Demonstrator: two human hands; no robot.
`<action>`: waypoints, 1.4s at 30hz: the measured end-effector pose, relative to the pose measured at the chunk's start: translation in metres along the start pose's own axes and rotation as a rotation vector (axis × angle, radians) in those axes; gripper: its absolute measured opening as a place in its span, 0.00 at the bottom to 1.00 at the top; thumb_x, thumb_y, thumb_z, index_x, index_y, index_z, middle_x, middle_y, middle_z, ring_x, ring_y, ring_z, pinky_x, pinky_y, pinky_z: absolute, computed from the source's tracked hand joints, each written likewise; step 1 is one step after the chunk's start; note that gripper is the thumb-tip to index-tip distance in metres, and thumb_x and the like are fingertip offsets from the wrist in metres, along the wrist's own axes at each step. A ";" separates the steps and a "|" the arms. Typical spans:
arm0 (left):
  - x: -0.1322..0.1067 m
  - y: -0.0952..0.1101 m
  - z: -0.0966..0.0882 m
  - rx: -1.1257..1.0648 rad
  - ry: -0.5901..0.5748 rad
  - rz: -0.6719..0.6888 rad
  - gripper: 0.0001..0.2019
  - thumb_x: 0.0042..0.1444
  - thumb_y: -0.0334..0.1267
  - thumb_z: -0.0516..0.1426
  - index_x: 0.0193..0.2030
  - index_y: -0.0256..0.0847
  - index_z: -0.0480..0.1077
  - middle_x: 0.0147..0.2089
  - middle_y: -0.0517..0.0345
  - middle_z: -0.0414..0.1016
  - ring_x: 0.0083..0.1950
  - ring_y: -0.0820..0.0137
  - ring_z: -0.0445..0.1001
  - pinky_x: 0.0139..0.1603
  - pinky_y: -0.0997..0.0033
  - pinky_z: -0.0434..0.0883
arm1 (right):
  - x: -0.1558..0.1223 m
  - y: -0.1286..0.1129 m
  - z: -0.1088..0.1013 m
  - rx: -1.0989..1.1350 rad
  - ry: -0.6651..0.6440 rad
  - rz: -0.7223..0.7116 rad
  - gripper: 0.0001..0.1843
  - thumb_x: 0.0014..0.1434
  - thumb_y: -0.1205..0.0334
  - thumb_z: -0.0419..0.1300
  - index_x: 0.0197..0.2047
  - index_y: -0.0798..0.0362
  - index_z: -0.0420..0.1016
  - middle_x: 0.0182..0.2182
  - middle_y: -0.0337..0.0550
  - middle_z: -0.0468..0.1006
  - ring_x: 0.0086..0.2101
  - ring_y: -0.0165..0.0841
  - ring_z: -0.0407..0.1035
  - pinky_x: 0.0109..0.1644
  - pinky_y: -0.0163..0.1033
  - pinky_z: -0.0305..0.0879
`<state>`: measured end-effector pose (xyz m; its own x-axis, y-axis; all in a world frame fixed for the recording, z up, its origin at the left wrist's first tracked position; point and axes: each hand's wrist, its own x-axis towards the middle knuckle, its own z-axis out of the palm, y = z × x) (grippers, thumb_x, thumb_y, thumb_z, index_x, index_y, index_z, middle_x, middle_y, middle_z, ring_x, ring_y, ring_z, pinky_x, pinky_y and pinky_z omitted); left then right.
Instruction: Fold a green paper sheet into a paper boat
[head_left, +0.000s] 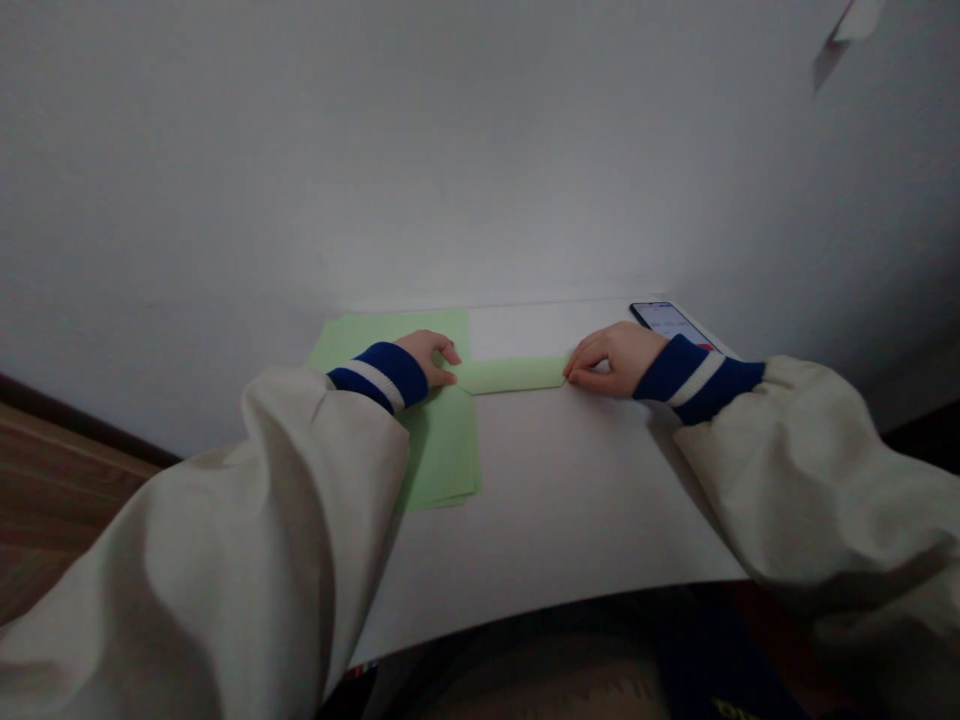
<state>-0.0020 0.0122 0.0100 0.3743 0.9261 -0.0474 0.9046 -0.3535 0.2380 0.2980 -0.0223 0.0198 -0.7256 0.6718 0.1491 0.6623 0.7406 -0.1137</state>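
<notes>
A narrow, folded strip of light green paper (pixel 514 375) lies crosswise between my hands, with slanted corners at its ends. My right hand (pixel 611 358) pinches the strip's right end between thumb and fingers. At the opposite end is my left hand (pixel 427 355), its thumb and forefinger apart; the thumb tip is beside the strip's left corner. Under the left hand and wrist spreads a stack of green paper sheets (pixel 442 460), partly covered by the sleeve. The left end of the strip overlaps this stack.
A white tabletop (pixel 577 500) carries the paper and meets a pale wall (pixel 480 150) at the back. At the far right, a phone (pixel 664 322) with a lit screen is partly hidden by my right wrist. Brown wooden furniture (pixel 60 500) stands at the left.
</notes>
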 end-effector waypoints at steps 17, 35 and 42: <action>-0.003 0.011 -0.014 -0.002 -0.044 -0.257 0.12 0.39 0.44 0.58 0.31 0.43 0.74 0.31 0.59 0.76 0.35 0.66 0.74 0.38 0.69 0.69 | 0.004 -0.003 0.004 -0.269 0.047 0.341 0.19 0.57 0.49 0.50 0.34 0.52 0.77 0.30 0.45 0.78 0.31 0.35 0.69 0.34 0.39 0.58; -0.026 0.042 -0.012 0.206 0.419 0.498 0.25 0.46 0.52 0.60 0.48 0.41 0.69 0.46 0.50 0.72 0.49 0.58 0.66 0.52 0.56 0.62 | 0.022 -0.036 -0.006 0.181 0.377 0.139 0.07 0.52 0.60 0.57 0.30 0.54 0.73 0.29 0.41 0.72 0.24 0.26 0.61 0.31 0.34 0.58; -0.026 0.043 -0.012 0.215 0.417 0.644 0.12 0.53 0.42 0.56 0.42 0.39 0.69 0.43 0.51 0.73 0.46 0.62 0.67 0.49 0.62 0.64 | 0.021 -0.027 -0.007 0.732 0.305 0.319 0.19 0.59 0.51 0.48 0.37 0.55 0.74 0.35 0.46 0.77 0.27 0.28 0.69 0.26 0.33 0.59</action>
<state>0.0244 -0.0258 0.0328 0.7686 0.4888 0.4128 0.5714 -0.8146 -0.0994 0.2662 -0.0286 0.0331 -0.3736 0.8938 0.2481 0.4623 0.4113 -0.7856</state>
